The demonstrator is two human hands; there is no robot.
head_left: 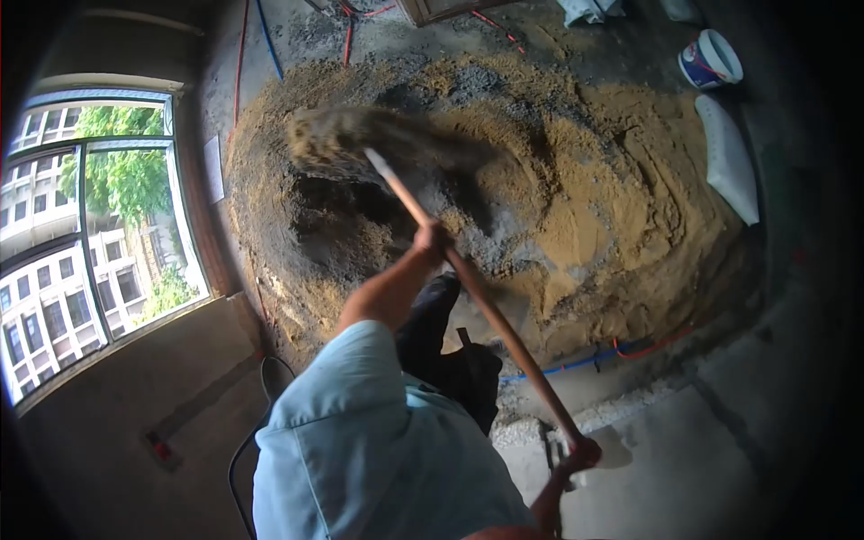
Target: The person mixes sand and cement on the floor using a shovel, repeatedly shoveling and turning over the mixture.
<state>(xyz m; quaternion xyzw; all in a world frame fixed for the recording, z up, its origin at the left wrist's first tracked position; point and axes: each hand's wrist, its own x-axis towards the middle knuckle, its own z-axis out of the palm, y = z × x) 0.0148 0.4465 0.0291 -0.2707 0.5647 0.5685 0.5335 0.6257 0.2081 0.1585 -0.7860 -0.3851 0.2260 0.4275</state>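
Note:
A long wooden-handled shovel (pixel 504 328) runs diagonally across the view, from lower right to upper left. My left hand (pixel 432 239) is wrapped round the middle of its handle. Lower down, my right hand (pixel 582 454) grips the handle near its end. Blurred sandy material (pixel 346 135) covers the shovel's head, so the blade itself is hidden. Around it spreads a wide heap of yellow sand and grey powder (pixel 594 202), with a dark hollow (pixel 346 211) below the shovel head.
A white bucket (pixel 711 61) lies tilted at upper right, with a white sack (pixel 726 157) below it. Blue and red pipes (pixel 576 364) run along the heap's near edge. A window (pixel 99 225) stands at left. A dark cable (pixel 241 450) hangs or lies below it.

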